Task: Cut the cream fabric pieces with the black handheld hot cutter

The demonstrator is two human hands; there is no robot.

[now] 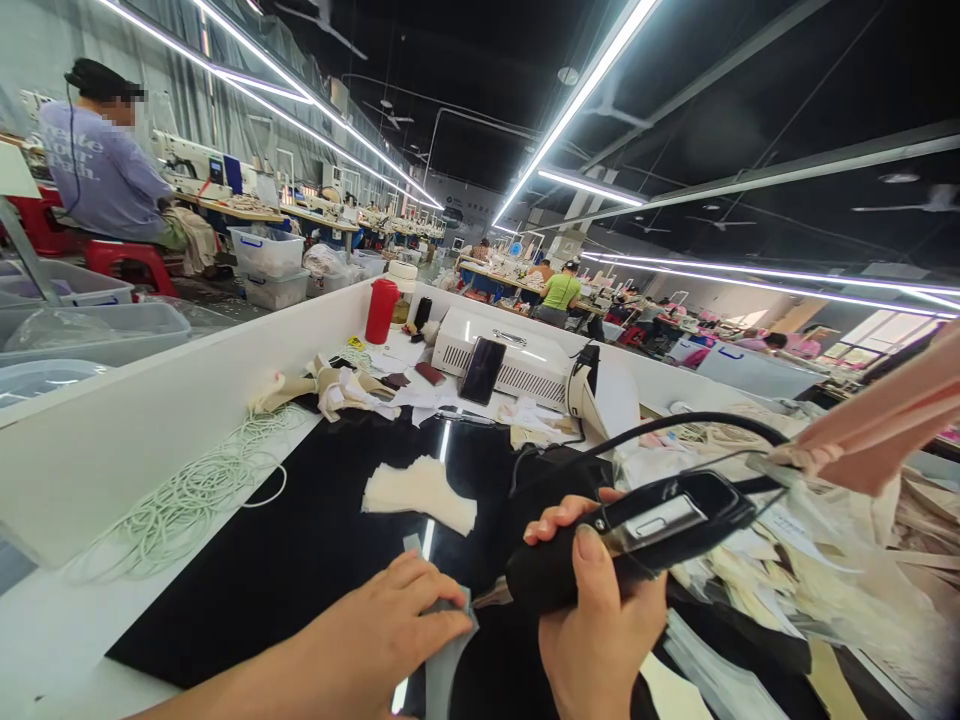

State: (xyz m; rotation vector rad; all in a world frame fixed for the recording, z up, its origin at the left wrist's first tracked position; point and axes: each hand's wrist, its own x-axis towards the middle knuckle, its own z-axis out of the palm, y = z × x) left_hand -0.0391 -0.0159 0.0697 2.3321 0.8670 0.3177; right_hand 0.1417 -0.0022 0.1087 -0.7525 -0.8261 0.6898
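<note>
My right hand (596, 620) is wrapped round a black corded hand tool (637, 540), its metal tip pointing left toward my other hand. My left hand (382, 625) pinches a narrow grey strip of fabric (442, 660) against the black glossy work mat (300, 560), right beside the tool's tip. The tool's black cable (675, 425) arcs up and to the right. A stack of cream cut fabric pieces (420, 492) lies on the mat just beyond my hands.
A coil of white cord (195, 490) lies left on the white table. Behind are a red bottle (381, 310), a white machine (510, 365) with a phone (482, 370) leaning on it, and piles of fabric (825, 560) at right. Other workers sit at sewing stations farther off.
</note>
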